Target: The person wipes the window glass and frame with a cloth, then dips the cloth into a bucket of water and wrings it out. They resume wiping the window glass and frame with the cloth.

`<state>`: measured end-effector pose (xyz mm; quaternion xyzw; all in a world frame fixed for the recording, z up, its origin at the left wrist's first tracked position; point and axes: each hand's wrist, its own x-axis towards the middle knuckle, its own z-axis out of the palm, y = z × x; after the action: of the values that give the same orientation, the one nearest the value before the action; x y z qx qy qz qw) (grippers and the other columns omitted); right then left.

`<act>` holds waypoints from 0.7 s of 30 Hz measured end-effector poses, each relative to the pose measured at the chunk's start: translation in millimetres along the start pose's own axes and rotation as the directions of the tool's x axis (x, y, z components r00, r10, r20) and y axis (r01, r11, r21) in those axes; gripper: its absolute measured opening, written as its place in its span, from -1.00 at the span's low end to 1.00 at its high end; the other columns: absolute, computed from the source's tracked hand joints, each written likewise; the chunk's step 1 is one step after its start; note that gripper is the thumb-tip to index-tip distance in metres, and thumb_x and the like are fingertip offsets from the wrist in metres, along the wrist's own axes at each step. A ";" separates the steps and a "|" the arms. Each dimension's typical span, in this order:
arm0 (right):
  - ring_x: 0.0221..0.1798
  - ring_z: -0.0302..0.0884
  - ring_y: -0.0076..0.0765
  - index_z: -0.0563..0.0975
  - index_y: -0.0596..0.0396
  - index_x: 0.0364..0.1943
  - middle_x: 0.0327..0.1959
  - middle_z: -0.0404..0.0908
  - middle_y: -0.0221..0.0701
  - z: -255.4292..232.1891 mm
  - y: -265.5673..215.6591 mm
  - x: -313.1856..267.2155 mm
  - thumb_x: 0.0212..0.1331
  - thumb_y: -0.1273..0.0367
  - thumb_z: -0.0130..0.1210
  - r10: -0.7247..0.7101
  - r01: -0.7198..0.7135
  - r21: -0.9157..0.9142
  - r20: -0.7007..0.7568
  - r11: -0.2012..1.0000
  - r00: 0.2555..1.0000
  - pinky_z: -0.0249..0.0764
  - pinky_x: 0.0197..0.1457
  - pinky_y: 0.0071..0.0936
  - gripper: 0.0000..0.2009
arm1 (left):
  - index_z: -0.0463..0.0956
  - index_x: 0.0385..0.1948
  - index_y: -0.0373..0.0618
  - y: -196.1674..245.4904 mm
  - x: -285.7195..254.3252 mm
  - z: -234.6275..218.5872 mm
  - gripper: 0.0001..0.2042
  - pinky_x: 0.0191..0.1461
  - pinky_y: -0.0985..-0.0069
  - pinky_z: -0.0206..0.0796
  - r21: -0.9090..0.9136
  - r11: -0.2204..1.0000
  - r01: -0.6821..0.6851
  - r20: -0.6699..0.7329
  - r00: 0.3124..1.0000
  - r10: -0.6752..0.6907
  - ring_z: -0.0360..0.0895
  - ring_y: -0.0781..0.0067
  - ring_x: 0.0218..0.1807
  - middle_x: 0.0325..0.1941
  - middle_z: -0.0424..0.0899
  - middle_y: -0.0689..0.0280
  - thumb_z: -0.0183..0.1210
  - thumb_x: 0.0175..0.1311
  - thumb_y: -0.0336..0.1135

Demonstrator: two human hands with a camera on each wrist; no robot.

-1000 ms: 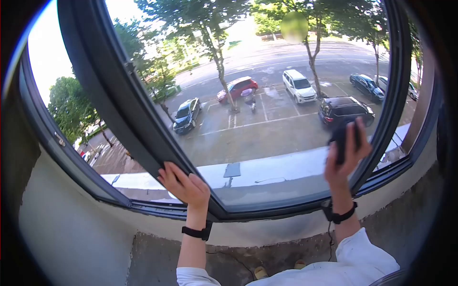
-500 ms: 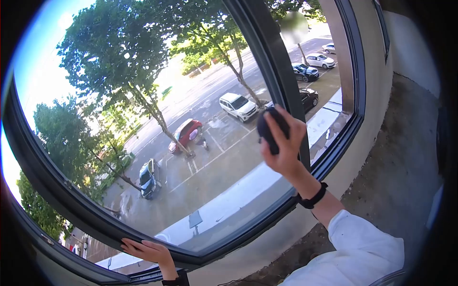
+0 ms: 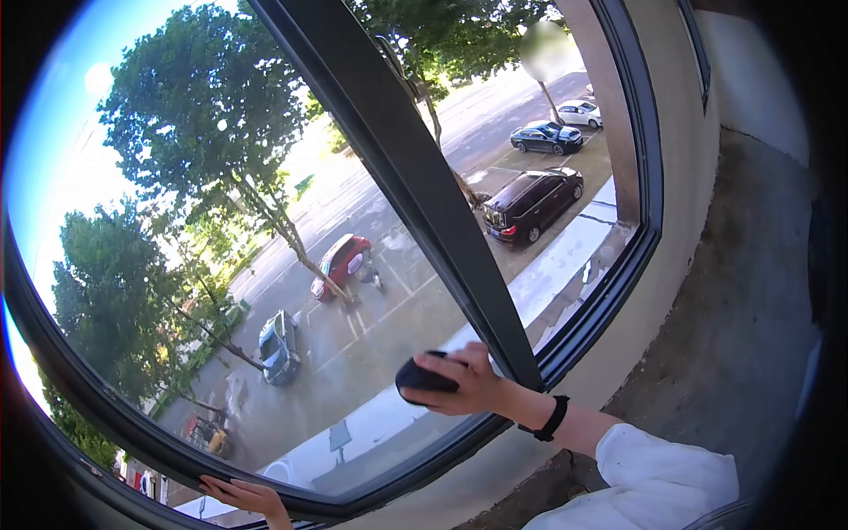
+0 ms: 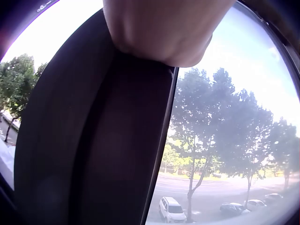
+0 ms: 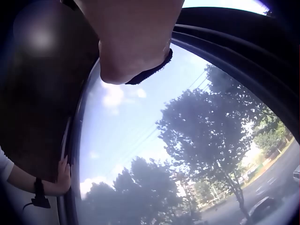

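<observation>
My right hand (image 3: 464,382) grips a rounded black pad (image 3: 426,378) at the lower part of the window glass (image 3: 389,442), beside the dark upright of the sash (image 3: 415,177). Part of that pad's fuzzy edge (image 5: 152,70) shows beyond the hand (image 5: 133,42) in the right wrist view. At the other side of the pane my left hand (image 3: 246,497) rests on the dark frame (image 3: 168,446) with fingers extended. The left wrist view shows the heel of this hand (image 4: 159,33) against the frame (image 4: 126,140); its fingers are hidden there.
The outer window frame (image 3: 649,159) curves along the right, with a pale wall (image 3: 685,159) beside it. A pale outer ledge (image 3: 565,274) lies beyond the window. Parked cars, including a dark one (image 3: 534,205), and trees (image 3: 199,106) stand outside.
The head view has turned to the right. My right hand has moved with the black pad down and to the left, away from the upright. My left hand remains on the frame.
</observation>
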<state>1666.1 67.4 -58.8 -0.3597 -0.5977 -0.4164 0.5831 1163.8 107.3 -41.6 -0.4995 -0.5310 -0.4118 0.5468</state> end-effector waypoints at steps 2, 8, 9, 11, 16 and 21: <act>0.00 0.24 -0.26 0.64 -0.49 0.20 0.43 0.39 -0.44 1.8 8.0 47.0 0.04 0.17 0.30 0.119 -0.115 0.067 -0.061 0.991 0.991 0.25 0.09 -0.32 -0.48 | 0.04 0.52 -0.35 1.5 -0.6 3.4 -0.49 0.62 0.05 -0.01 0.018 1.000 0.009 0.007 1.000 -0.009 0.04 -0.18 0.60 0.58 0.09 -0.11 -0.36 0.63 -0.33; 0.04 0.24 -0.37 0.59 -0.56 0.26 0.44 0.39 -0.50 20.1 -25.4 90.3 0.07 0.18 0.27 0.128 -0.121 0.165 -0.033 0.979 0.991 0.18 0.12 -0.37 -0.45 | 0.00 0.53 -0.35 5.0 1.7 -11.0 -0.49 0.62 0.09 0.02 0.059 0.997 0.055 0.111 0.992 -0.061 0.01 -0.12 0.62 0.61 0.06 -0.08 -0.28 0.59 -0.42; 0.04 0.24 -0.41 0.58 -0.63 0.26 0.44 0.39 -0.57 21.7 -29.8 71.4 0.08 0.19 0.27 0.088 -0.083 0.160 -0.019 0.984 0.996 0.18 0.12 -0.39 -0.45 | 0.00 0.53 -0.35 5.9 4.7 -10.7 -0.49 0.62 0.09 0.02 0.061 0.997 0.054 0.094 0.994 -0.059 0.01 -0.12 0.62 0.61 0.06 -0.08 -0.28 0.59 -0.42; 0.05 0.25 -0.43 0.56 -0.63 0.27 0.45 0.37 -0.68 18.1 -31.0 18.5 0.21 0.25 0.16 -0.023 0.003 0.204 0.095 0.979 0.995 0.22 0.15 -0.45 -0.50 | 0.01 0.53 -0.35 7.2 0.2 -11.1 -0.49 0.61 0.08 0.05 0.001 0.989 0.146 0.144 0.979 -0.145 0.00 -0.14 0.62 0.61 0.05 -0.08 -0.28 0.59 -0.42; 0.05 0.25 -0.46 0.61 -0.73 0.19 0.38 0.43 -0.68 -7.9 -8.9 -20.5 0.22 0.19 0.21 0.151 -0.148 -0.142 0.013 0.979 0.988 0.18 0.09 -0.40 -0.56 | 0.02 0.53 -0.32 11.4 -2.6 -0.4 -0.50 0.62 0.08 0.02 -0.002 0.988 0.157 0.051 0.986 -0.157 -0.03 -0.15 0.63 0.61 0.04 -0.08 -0.31 0.62 -0.39; 0.30 0.17 -0.08 0.61 -0.18 0.23 0.45 0.30 -0.04 -1.7 11.4 82.9 0.09 0.28 0.28 0.429 -0.425 0.059 -0.064 0.903 0.901 0.10 0.24 -0.14 -0.48 | -0.02 0.54 -0.32 30.8 3.6 -11.9 -0.48 0.66 0.14 -0.14 -0.089 0.967 0.240 0.101 0.968 -0.231 -0.09 -0.12 0.65 0.64 0.03 -0.02 -0.29 0.60 -0.43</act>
<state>1672.2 65.7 24.7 -0.4531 -0.4911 -0.2786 0.6899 1196.4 100.8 -40.7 -0.4777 -0.5893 -0.4772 0.4436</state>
